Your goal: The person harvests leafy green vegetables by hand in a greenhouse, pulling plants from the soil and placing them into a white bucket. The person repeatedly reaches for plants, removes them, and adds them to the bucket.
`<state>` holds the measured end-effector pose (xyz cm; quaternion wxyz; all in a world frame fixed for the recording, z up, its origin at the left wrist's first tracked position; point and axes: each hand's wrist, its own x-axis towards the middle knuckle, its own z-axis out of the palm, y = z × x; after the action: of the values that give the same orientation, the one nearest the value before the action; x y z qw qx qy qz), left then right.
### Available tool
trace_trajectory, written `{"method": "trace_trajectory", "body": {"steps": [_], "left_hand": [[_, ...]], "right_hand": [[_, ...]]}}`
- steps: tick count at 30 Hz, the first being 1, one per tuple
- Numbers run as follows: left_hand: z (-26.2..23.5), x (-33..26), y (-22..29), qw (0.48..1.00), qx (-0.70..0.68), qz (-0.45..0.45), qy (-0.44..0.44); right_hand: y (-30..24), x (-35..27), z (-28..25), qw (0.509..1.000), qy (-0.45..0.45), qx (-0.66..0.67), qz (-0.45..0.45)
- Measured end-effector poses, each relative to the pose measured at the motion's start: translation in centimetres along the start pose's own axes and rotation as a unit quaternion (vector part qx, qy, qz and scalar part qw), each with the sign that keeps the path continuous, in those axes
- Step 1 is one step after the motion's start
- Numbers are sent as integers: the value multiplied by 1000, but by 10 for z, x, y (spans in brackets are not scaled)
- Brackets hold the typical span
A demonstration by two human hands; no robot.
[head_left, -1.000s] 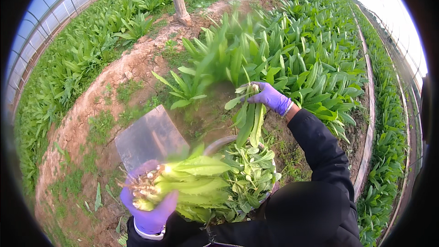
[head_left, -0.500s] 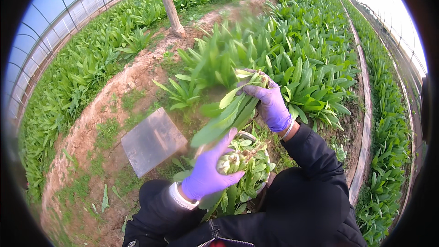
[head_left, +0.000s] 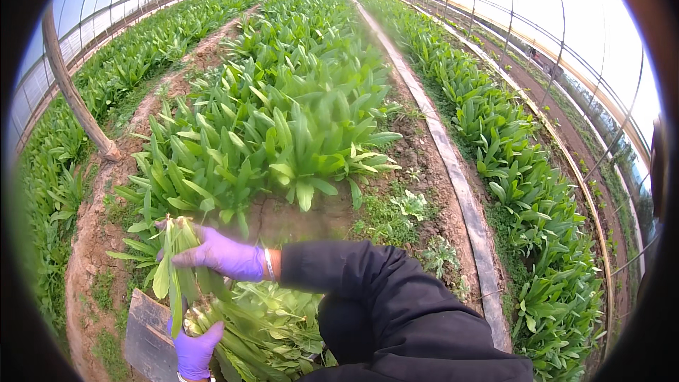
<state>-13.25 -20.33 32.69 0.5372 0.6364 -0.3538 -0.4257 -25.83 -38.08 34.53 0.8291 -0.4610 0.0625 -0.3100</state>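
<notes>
Nearest, at lower left: left hand (head_left: 194, 349) in a purple glove, fingers curled around the root end of a leafy bunch (head_left: 177, 269). The bunch stands roughly upright between both hands. Right hand (head_left: 223, 255), also purple-gloved, is closed over the upper leaves of the same bunch; its black sleeve (head_left: 396, 311) crosses the lower middle of the view.

Just beside the left hand: one flat grey board (head_left: 148, 325) lying on the soil, its right edge partly covered by a pile of cut greens (head_left: 272, 322). The pile touches the sleeve on its right.

Edges: bare soil patch (head_left: 297, 219) directly beyond the hands, open. One dirt path (head_left: 99, 240) runs along the left side. One pale concrete strip (head_left: 453, 170) runs along the right of the middle bed.

Count: two gloved hands, one held bunch, one board, one pile.

Further out: three planted beds of green leaf crop, middle bed (head_left: 297, 99), left bed (head_left: 134, 71), right bed (head_left: 509, 148). One leaning post (head_left: 74, 99) stands at left. Arched greenhouse frame (head_left: 537, 35) closes both sides and the far end.
</notes>
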Motion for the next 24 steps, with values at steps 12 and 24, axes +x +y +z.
{"method": "trace_trajectory", "body": {"steps": [12, 24], "left_hand": [[0, -2, 2, 985, 158, 18, -66], [3, 2, 5, 941, 312, 65, -111]], "right_hand": [[-4, 3, -18, 993, 5, 112, 48], [-39, 18, -51, 991, 97, -89, -32]]}}
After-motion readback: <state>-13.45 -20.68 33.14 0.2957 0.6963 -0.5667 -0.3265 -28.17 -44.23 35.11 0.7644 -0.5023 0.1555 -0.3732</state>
